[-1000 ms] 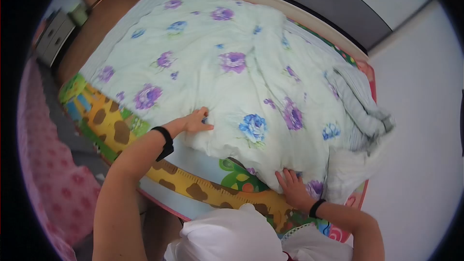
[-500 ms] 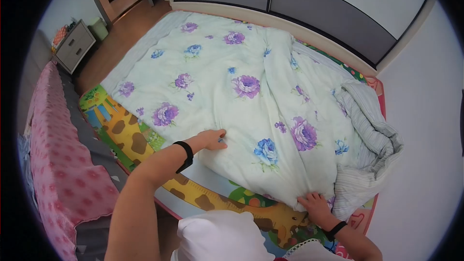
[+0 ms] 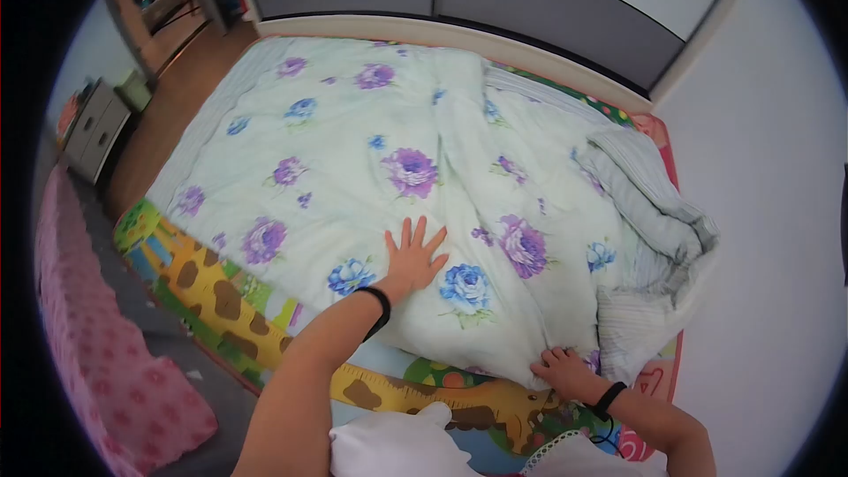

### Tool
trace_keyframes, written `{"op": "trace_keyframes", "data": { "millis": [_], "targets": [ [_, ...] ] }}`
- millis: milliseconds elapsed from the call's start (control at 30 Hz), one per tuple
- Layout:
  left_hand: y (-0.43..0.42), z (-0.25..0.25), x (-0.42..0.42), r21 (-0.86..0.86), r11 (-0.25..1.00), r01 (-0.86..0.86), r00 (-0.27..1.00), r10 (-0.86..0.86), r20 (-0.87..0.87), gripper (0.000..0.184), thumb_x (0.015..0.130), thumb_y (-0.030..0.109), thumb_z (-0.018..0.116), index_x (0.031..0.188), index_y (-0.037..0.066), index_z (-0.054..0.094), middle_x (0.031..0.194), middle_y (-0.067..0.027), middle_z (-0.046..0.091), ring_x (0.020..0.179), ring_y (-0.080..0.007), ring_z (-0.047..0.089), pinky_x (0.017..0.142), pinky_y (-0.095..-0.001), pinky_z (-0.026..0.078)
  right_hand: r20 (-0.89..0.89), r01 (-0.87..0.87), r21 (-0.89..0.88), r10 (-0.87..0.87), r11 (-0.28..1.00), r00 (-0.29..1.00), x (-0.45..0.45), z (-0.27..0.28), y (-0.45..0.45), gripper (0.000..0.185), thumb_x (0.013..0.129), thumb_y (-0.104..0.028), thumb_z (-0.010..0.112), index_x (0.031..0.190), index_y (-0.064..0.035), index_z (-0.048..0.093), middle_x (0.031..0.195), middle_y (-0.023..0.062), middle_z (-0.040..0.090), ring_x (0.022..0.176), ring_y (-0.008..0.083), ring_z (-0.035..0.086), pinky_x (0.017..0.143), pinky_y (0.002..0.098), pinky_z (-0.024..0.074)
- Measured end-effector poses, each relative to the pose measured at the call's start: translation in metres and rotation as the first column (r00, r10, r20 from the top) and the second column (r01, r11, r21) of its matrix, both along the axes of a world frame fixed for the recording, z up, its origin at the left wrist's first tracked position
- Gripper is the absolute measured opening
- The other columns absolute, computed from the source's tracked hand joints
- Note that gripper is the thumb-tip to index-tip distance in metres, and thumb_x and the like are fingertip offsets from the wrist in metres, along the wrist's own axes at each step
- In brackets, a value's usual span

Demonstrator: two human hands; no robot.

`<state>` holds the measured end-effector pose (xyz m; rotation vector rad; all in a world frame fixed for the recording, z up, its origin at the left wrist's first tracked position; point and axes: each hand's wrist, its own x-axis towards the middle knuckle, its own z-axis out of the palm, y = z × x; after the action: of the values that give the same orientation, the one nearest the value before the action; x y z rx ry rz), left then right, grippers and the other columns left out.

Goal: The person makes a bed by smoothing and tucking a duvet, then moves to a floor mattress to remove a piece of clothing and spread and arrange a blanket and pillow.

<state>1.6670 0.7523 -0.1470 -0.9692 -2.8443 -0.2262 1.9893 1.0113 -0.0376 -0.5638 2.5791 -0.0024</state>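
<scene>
A white quilt (image 3: 353, 137) with purple and blue flowers lies spread over a colourful giraffe-patterned mat (image 3: 225, 296). Flat on the quilt, between blue flowers, rests my left hand (image 3: 413, 258) with its fingers spread. My right hand (image 3: 565, 374) is at the quilt's near right edge, its fingers bent on the fabric; whether they pinch it is hard to see. Right of that hand, a striped grey-white part of the bedding (image 3: 636, 327) is bunched and folded.
Grey and white sliding doors (image 3: 548, 9) stand along the far side. A white wall (image 3: 760, 212) borders the right. At the left are a pink cover (image 3: 106, 336), a small drawer cabinet (image 3: 97, 132) and a doorway.
My left hand has moved from the quilt's near edge further onto it, and its fingers have spread out flat. My right hand stays at the near right edge. The view has shifted.
</scene>
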Motion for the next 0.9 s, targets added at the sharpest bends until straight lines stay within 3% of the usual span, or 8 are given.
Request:
{"op": "trace_keyframes", "data": {
  "millis": [67,167,333,400,467,667,800,900],
  "targets": [
    [-0.005,-0.011,0.002,0.026,0.99,0.14,0.987,-0.138,-0.08,0.076,0.082,0.066,0.054,0.148,0.036,0.032,0.154,-0.0145,0.026,0.138,-0.0436,0.023,0.104,-0.0741,0.013,0.006,0.047,-0.061,-0.047,0.997,0.999,0.002,-0.001,0.006,0.054,0.068,-0.018,0.073,0.117,-0.0149,0.05,0.11,0.0113,0.05,0.107,0.0315,0.05,0.083,0.045,0.0453],
    [-0.011,0.056,-0.024,-0.027,0.957,0.29,0.91,-0.267,0.316,0.072,0.082,0.062,0.057,0.146,0.034,0.038,0.147,-0.015,0.037,0.133,-0.0424,0.032,0.102,-0.0697,0.024,0.105,0.126,-0.075,-0.118,0.989,0.987,-0.004,0.0,0.003,0.055,0.067,-0.02,0.072,0.117,-0.0147,0.049,0.112,0.0112,0.048,0.108,0.0329,0.049,0.084,0.0458,0.0446],
    [0.04,0.093,-0.098,0.185,0.982,-0.04,0.6,-0.124,0.79,0.066,0.074,0.042,0.077,0.125,0.01,0.052,0.119,-0.0179,0.057,0.112,-0.035,0.054,0.092,-0.0435,0.046,0.667,0.482,-0.2,-0.242,0.853,0.705,-0.069,0.007,0.024,0.036,0.087,-0.035,0.065,0.108,-0.0073,0.056,0.097,0.0139,0.061,0.094,0.0306,0.06,0.082,0.0403,0.0473],
    [0.063,0.065,-0.105,0.157,0.985,0.068,0.698,-0.159,0.699,0.067,0.071,0.041,0.08,0.12,0.006,0.052,0.117,-0.0196,0.058,0.109,-0.0348,0.057,0.091,-0.042,0.047,0.749,0.69,-0.22,-0.334,0.69,0.572,-0.1,0.022,0.034,0.034,0.092,-0.037,0.059,0.104,-0.0053,0.058,0.092,0.0142,0.065,0.088,0.0288,0.064,0.078,0.0384,0.049],
    [0.084,0.06,-0.112,0.031,0.98,0.196,0.719,-0.165,0.675,0.082,0.065,0.044,0.083,0.126,0.005,0.047,0.121,-0.0198,0.056,0.113,-0.0358,0.056,0.093,-0.0426,0.047,0.445,0.568,-0.42,-0.385,0.708,0.808,-0.125,0.029,0.056,0.033,0.091,-0.034,0.059,0.105,-0.0047,0.06,0.089,0.014,0.068,0.082,0.0302,0.065,0.073,0.0404,0.0496],
    [0.12,0.084,-0.094,-0.319,0.933,0.167,0.77,0.079,0.633,0.103,0.054,0.044,0.089,0.136,0.005,0.039,0.129,-0.0183,0.05,0.122,-0.0348,0.053,0.099,-0.0408,0.047,0.002,0.559,-0.396,-0.608,0.729,0.794,-0.223,0.043,0.159,0.027,0.085,-0.017,0.061,0.107,-0.0023,0.058,0.102,0.0201,0.061,0.1,0.0387,0.058,0.087,0.0437,0.0461],
    [0.117,0.079,-0.091,-0.25,0.962,0.112,0.776,0.073,0.626,0.106,0.052,0.038,0.093,0.135,0.004,0.037,0.129,-0.0156,0.049,0.119,-0.0343,0.054,0.097,-0.0412,0.048,-0.684,0.439,-0.26,-0.485,0.86,0.545,-0.291,0.037,0.247,0.041,0.079,-0.011,0.063,0.117,-0.0004,0.056,0.11,0.0212,0.057,0.109,0.0387,0.053,0.091,0.0459,0.0439],
    [0.12,0.08,-0.091,-0.272,0.959,0.085,0.768,0.111,0.631,0.103,0.05,0.037,0.093,0.132,0.004,0.039,0.126,-0.0147,0.05,0.119,-0.034,0.054,0.097,-0.0413,0.048,-0.854,0.78,-0.209,-0.499,0.591,0.149,-0.307,0.054,0.341,0.053,0.074,-0.02,0.074,0.119,0.0007,0.055,0.113,0.0227,0.059,0.111,0.0378,0.054,0.095,0.0449,0.0444]
  ]
}}
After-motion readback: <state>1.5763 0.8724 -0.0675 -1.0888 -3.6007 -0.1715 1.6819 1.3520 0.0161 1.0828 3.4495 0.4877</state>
